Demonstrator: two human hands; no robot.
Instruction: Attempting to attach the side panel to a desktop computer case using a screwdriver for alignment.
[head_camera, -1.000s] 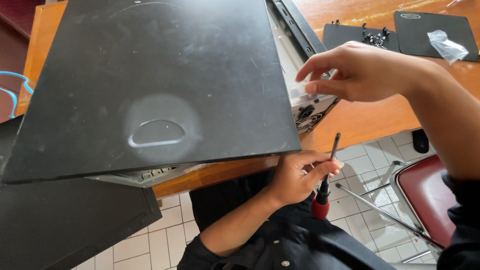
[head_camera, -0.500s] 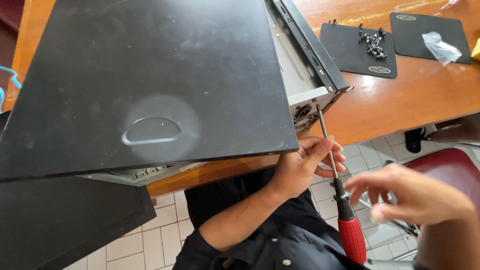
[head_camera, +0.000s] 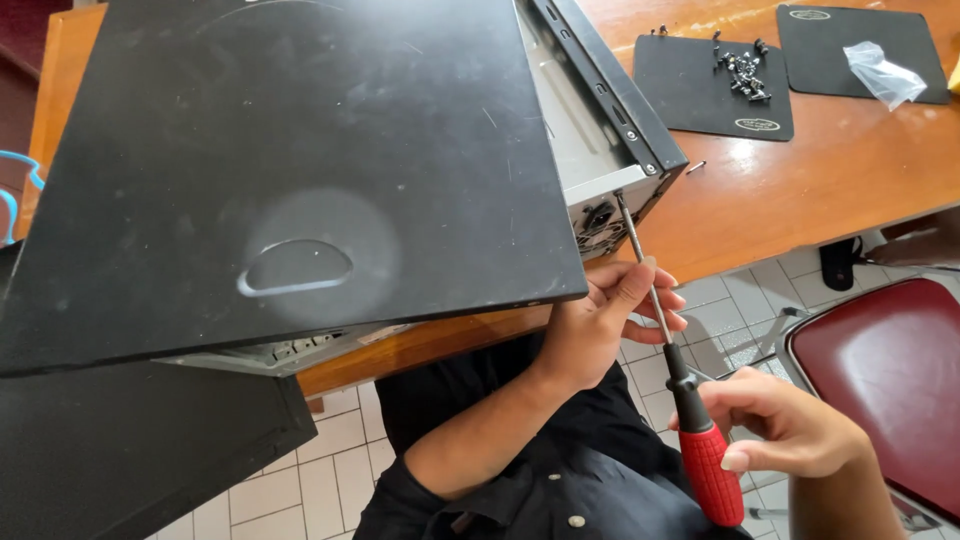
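A computer case (head_camera: 600, 150) lies on its side on the wooden table (head_camera: 800, 190), with its black side panel (head_camera: 300, 170) on top and its rear corner past the table edge. A screwdriver (head_camera: 690, 420) with a red and black handle points up at that rear corner, its tip against the metal back. My right hand (head_camera: 790, 430) grips the handle low down. My left hand (head_camera: 605, 320) is just under the panel's edge, fingers curled round the thin shaft.
Two black mats lie at the back right: one (head_camera: 710, 90) carries several loose screws (head_camera: 740, 65), the other (head_camera: 850, 45) a clear plastic bag (head_camera: 880, 75). A red chair seat (head_camera: 890, 380) stands at the right. Another black panel (head_camera: 130, 450) sits at lower left above the tiled floor.
My right hand came down from the case's corner and took the red handle. The screwdriver, held low by my left hand before, now points up with its tip at the case's rear.
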